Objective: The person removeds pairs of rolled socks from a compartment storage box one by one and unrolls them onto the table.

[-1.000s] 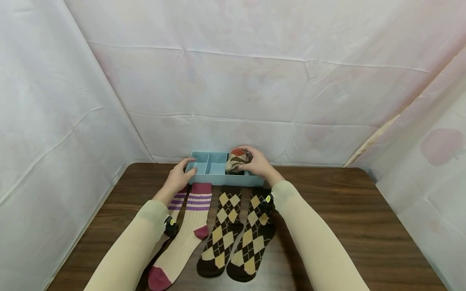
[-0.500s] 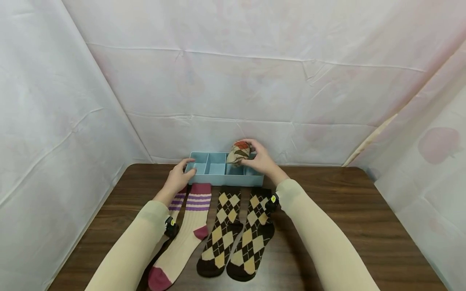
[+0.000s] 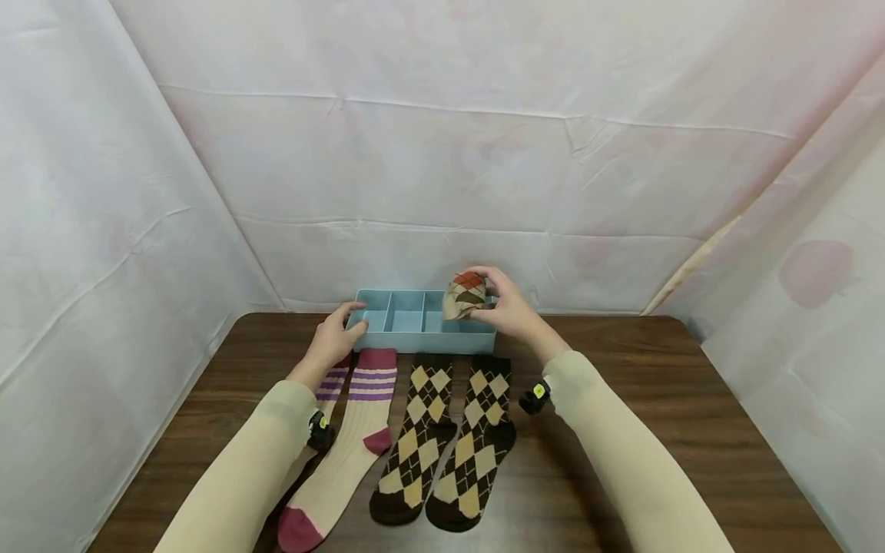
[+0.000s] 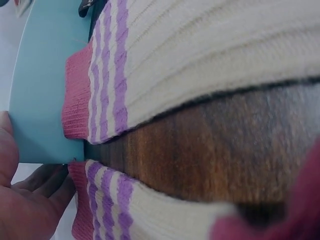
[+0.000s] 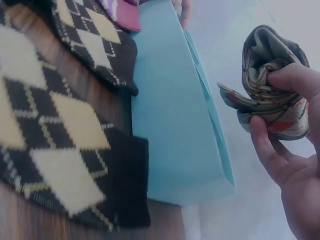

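Note:
In my right hand (image 3: 508, 306) is a rolled-up argyle sock bundle (image 3: 466, 295), beige with red and olive diamonds, pinched between thumb and fingers. It is raised over the right part of a light blue divided box (image 3: 442, 342), and its spiral layers and a loose flap show in the right wrist view. My left hand (image 3: 333, 338) grips the box's left end, the thumb at the rim and the fingers around the end wall. Below the box lie two cream socks (image 3: 349, 438) with purple stripes and maroon toes, one partly hidden under my left arm.
Two brown argyle socks (image 3: 473, 445) lie side by side in front of the box, cuffs towards it. The box stands at the back of the dark wooden table (image 3: 622, 399), against a pale cloth curtain (image 3: 442, 169). Cloth also hangs at both sides.
My right hand has lifted the rolled sock bundle out of the box's third compartment from the left and shifted it rightward. My left hand stays at the box's left end.

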`<act>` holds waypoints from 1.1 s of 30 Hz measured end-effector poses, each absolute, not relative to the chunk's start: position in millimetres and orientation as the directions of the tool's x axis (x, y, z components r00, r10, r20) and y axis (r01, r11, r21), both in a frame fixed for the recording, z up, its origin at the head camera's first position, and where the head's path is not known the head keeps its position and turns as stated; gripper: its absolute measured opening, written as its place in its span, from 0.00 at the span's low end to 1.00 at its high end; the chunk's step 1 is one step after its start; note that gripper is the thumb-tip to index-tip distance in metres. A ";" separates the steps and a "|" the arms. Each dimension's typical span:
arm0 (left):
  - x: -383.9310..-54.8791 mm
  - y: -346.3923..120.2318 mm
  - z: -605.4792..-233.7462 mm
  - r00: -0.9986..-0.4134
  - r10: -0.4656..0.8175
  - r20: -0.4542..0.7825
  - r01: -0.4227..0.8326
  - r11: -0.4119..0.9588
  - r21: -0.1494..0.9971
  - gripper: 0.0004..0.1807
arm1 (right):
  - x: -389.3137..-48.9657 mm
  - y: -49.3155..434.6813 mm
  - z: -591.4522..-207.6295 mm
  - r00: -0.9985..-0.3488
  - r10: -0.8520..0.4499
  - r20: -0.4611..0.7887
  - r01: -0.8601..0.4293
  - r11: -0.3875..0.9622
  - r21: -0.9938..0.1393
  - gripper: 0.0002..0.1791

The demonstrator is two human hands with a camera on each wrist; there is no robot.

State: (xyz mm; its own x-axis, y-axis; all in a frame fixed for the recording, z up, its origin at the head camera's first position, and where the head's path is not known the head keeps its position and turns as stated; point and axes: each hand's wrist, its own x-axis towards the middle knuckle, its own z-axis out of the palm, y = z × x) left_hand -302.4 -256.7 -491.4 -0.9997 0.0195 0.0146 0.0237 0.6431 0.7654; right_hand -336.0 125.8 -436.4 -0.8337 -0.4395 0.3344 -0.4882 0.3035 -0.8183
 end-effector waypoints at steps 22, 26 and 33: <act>-263.9 -190.3 -454.9 -0.892 0.073 0.445 0.361 0.706 0.609 0.16 | -274.5 206.3 -412.9 -0.687 -0.661 0.300 -0.615 0.311 -0.724 0.46; -247.2 -161.1 -443.7 -0.899 0.146 0.413 0.409 0.615 0.674 0.14 | -258.6 221.4 -408.9 -0.659 -0.676 0.330 -0.629 0.255 -0.735 0.46; -225.5 -113.1 -436.5 -0.911 0.245 0.331 0.411 0.482 0.774 0.13 | -240.5 240.3 -407.7 -0.603 -0.693 0.396 -0.649 0.137 -0.749 0.49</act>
State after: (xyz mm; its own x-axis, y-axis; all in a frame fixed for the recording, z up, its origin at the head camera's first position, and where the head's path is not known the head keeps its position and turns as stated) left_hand -225.5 -113.1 -436.5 -0.9113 0.2453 0.3308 0.4107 0.4821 0.7739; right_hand -240.5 240.3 -407.7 -0.6030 -0.6926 0.3957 -0.6486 0.1369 -0.7487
